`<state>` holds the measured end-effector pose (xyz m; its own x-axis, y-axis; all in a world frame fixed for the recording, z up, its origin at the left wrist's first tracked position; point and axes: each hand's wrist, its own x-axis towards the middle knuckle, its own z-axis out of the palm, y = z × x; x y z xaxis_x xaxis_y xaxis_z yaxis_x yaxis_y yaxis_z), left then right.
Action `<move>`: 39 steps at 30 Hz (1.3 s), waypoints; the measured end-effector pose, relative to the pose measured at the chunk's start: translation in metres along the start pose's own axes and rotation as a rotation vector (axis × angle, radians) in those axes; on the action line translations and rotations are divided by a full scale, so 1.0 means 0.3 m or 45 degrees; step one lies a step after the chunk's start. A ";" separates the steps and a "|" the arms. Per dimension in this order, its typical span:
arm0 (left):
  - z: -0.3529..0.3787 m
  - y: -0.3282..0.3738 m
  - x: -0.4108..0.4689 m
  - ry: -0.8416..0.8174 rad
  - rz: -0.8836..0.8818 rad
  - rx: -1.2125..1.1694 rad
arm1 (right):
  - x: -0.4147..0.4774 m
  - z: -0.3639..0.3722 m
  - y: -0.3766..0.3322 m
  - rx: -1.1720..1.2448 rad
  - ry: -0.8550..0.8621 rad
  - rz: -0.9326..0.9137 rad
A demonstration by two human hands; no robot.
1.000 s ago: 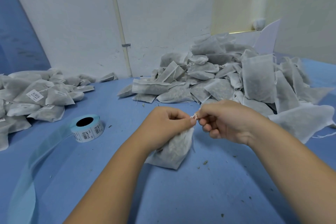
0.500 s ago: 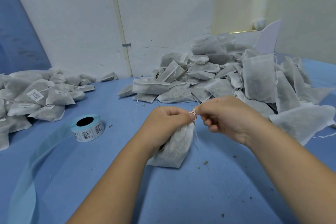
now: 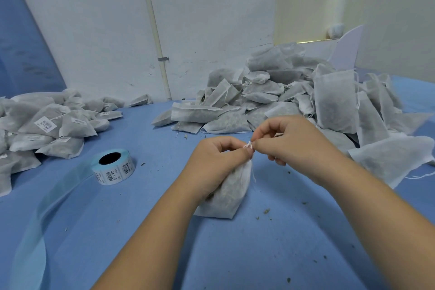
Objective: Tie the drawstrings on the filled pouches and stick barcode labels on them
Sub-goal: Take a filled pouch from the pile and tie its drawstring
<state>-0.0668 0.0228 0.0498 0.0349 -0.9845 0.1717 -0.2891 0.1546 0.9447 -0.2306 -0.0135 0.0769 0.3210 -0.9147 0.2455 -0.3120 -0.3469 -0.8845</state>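
Note:
A filled white pouch (image 3: 229,192) stands on the blue table, its bottom resting on the surface. My left hand (image 3: 215,162) grips the gathered neck of this pouch. Just to its right, my right hand (image 3: 287,141) pinches the white drawstring (image 3: 248,145) at the pouch's top; a loose string end hangs down the pouch's right side. A roll of barcode labels (image 3: 114,166) lies to the left, with a strip of pale blue backing trailing toward the near left edge.
A big heap of filled pouches (image 3: 294,101) fills the back right of the blue table (image 3: 259,254). A smaller pile of labelled pouches (image 3: 47,125) lies at the left. Dry herb crumbs dot the surface near the held pouch. A white wall stands behind.
Both hands have risen slightly with the pouch's neck. My right hand's fingers have shifted on the drawstring at the top.

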 end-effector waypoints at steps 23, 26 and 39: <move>0.052 0.004 0.004 0.164 0.055 0.278 | -0.006 0.031 0.005 -0.612 0.181 -0.089; 0.049 0.011 0.000 0.130 -0.008 0.192 | 0.002 0.024 0.013 -0.531 0.172 -0.061; 0.025 0.013 -0.002 0.095 -0.072 0.101 | 0.018 -0.032 0.029 0.157 0.029 0.174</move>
<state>-0.0750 0.0233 0.0512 0.1233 -0.9822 0.1420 -0.3596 0.0891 0.9288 -0.2401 -0.0236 0.0743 0.2624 -0.9565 0.1275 -0.2390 -0.1924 -0.9518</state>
